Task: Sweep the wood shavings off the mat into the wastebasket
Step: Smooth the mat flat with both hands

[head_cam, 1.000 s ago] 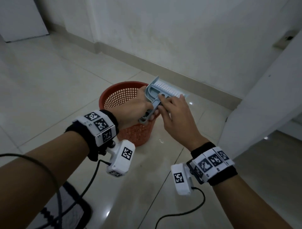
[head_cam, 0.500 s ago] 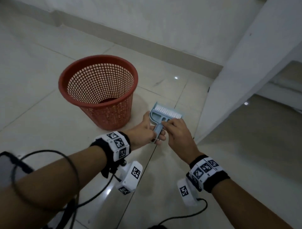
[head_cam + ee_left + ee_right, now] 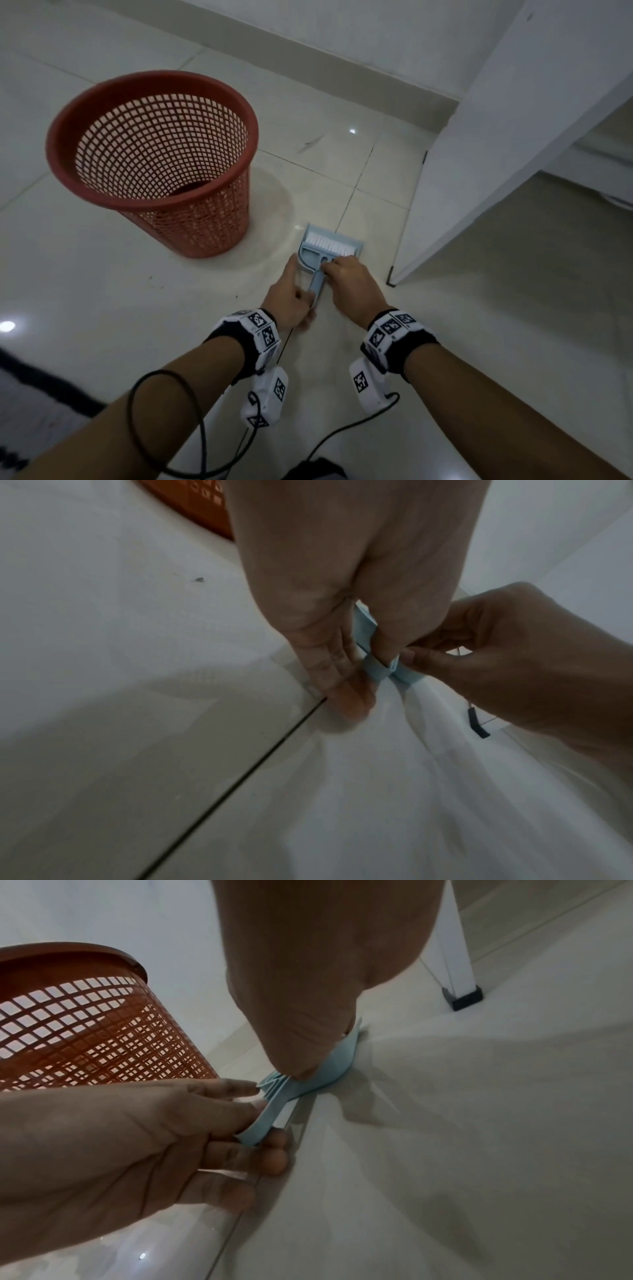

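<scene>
A light-blue dustpan with its brush nested in it [image 3: 329, 247] lies flat on the tiled floor, just right of the red mesh wastebasket [image 3: 154, 78]. My left hand [image 3: 305, 301] grips the end of the blue handle [image 3: 373, 666], fingers under it and touching the floor. My right hand [image 3: 334, 269] pinches the set where the handle meets the pan [image 3: 329, 1064]. The wastebasket [image 3: 85, 1031] stands upright, a hand's width from the pan. A corner of the grey mat with a black border [image 3: 30, 401] shows at the lower left. I see no shavings in the pan.
A white furniture panel [image 3: 479, 154] with a black foot [image 3: 390, 275] stands close on the right. The wall skirting [image 3: 308, 51] runs behind. Wrist-camera cables [image 3: 191, 428] hang under my forearms. A few dark specks [image 3: 150, 277] lie on the tiles.
The dustpan and brush went from above the wastebasket's rim down to the floor on its right. Both hands came down with it and kept their hold.
</scene>
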A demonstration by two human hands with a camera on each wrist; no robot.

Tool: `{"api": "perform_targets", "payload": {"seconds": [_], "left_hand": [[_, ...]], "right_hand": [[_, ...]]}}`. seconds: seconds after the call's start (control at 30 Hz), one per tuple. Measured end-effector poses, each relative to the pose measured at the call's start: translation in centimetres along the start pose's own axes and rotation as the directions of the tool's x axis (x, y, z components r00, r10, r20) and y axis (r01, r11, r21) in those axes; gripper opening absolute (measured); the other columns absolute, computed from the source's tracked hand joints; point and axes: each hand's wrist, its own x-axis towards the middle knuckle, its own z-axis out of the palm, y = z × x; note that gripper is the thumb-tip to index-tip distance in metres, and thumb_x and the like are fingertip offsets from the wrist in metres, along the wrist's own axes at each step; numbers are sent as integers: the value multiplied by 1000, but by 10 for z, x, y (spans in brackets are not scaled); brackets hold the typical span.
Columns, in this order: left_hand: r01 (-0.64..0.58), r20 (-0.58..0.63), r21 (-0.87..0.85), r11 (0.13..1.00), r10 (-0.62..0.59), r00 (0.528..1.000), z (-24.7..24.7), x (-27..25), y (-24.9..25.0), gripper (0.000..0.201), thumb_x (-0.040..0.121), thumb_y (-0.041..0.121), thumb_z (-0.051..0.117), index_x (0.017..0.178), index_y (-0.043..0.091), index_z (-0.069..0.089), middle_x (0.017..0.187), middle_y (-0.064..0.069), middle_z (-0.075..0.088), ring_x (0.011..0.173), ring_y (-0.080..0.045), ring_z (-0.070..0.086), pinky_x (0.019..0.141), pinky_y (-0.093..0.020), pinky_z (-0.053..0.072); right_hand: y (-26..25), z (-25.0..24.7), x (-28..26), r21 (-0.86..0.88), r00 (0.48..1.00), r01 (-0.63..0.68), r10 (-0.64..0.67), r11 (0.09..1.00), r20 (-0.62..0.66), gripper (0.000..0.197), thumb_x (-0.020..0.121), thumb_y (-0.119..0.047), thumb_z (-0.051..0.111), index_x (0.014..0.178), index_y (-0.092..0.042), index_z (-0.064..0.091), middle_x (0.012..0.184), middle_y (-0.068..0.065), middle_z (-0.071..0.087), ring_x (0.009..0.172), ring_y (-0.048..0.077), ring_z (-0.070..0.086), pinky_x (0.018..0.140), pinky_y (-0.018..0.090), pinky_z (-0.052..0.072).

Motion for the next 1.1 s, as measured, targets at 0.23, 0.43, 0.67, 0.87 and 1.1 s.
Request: {"api": "perform_targets", "payload": {"seconds": [0.23, 0.43, 0.67, 0.87, 1.1], "left_hand": [[2, -172, 214, 977, 36, 984, -24, -5, -1, 79, 87, 43, 65, 152, 19, 27, 75, 3, 63, 71, -9, 59, 62, -23, 41], [-98, -106, 498, 862, 172, 979, -107, -63, -15, 71, 84, 37, 70, 145, 17, 37, 114, -7, 55, 93, -17, 54, 83, -26, 44], [151, -264, 659, 737, 38, 964, -185, -184, -101, 91, 69, 70, 36, 145, 19, 37, 130, -6, 48, 112, -26, 56, 91, -42, 50], [488, -520, 432, 759, -232, 822, -198, -278, -206, 104, 65, 80, 26, 148, 19, 31, 145, -15, 34, 127, -35, 44, 102, -46, 42], [732, -628, 141, 667, -511, 587, -188, -341, -296, 109, 54, 104, 21, 141, 58, -26, 156, 3, -38, 145, -35, -27, 110, -71, -6]], "right_hand": [[-31, -17, -3, -50, 998, 6, -10, 999, -65, 33, 74, -28, 47, 91, -11, 70, 86, 7, 59, 82, 29, 53, 66, 37, 44], [-111, 1, 11, 177, 935, 342, -353, 923, 34, 31, 84, -18, 45, 98, -6, 69, 96, 12, 61, 91, 31, 56, 78, 46, 49], [-240, 28, 18, 218, 661, 683, -717, 697, 223, 26, 91, -19, 54, 109, -4, 66, 108, 15, 63, 105, 33, 56, 87, 45, 48], [-340, 92, 2, 204, 355, 875, -869, 438, 346, 30, 85, -25, 42, 96, -4, 61, 100, 16, 60, 91, 35, 57, 73, 45, 50], [-417, 177, -22, 41, 303, 933, -842, 358, 447, 67, 91, -57, 38, 148, -22, 33, 156, 15, 29, 144, 38, 26, 109, 69, 20]]}}
